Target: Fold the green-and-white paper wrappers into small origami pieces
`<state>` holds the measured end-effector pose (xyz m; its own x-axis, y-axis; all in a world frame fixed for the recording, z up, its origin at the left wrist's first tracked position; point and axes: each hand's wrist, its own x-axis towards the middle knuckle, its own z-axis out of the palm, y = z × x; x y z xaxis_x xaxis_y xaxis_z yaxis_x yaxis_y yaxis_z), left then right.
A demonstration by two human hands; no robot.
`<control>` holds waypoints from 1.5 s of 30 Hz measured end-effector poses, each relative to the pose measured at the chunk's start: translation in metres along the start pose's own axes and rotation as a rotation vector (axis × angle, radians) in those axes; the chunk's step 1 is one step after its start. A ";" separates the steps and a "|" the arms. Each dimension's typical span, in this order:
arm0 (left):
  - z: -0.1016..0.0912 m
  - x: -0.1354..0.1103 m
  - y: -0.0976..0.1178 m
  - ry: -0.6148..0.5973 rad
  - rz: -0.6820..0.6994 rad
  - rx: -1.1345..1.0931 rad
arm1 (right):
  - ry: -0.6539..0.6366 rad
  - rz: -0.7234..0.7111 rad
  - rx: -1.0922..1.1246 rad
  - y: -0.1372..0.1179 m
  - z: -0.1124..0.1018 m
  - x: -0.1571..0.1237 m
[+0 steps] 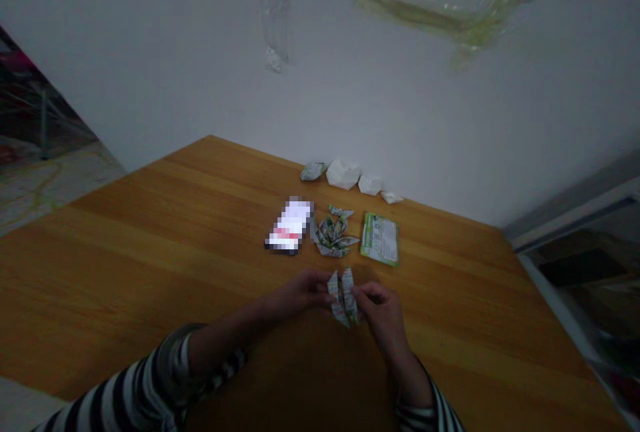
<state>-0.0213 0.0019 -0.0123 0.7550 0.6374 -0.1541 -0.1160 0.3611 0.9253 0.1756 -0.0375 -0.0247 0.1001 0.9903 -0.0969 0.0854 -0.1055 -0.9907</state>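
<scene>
Both hands meet over the wooden table (pixel 150 252), pinching a small folded piece of printed paper (pixel 343 295) between them. My left hand (pixel 305 292) grips its left edge with closed fingers. My right hand (pixel 380 312) pinches its right side. The folded piece shows two upright flaps and hangs just above the tabletop. Beyond it lies a cluster of similar folded paper pieces (pixel 333 232).
A phone with a lit screen (pixel 290 227) lies left of the cluster. A green printed sheet (pixel 381 239) lies to its right. Several white and printed folded paper shapes (pixel 345 174) sit along the wall. The table's right edge runs beside a grey ledge.
</scene>
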 end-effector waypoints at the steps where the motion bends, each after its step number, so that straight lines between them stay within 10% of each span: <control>1: 0.000 0.000 0.000 -0.001 -0.005 0.000 | 0.004 -0.002 -0.007 0.000 0.000 0.000; 40: -0.002 -0.001 -0.001 0.010 -0.031 -0.008 | -0.112 -0.038 -0.020 -0.010 0.001 -0.008; 45: -0.002 0.000 -0.003 0.020 -0.015 -0.041 | 0.020 -0.070 -0.034 -0.005 0.007 -0.013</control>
<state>-0.0216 0.0024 -0.0153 0.7440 0.6449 -0.1750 -0.1317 0.3982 0.9078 0.1669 -0.0487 -0.0193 0.1125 0.9933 -0.0252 0.1264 -0.0395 -0.9912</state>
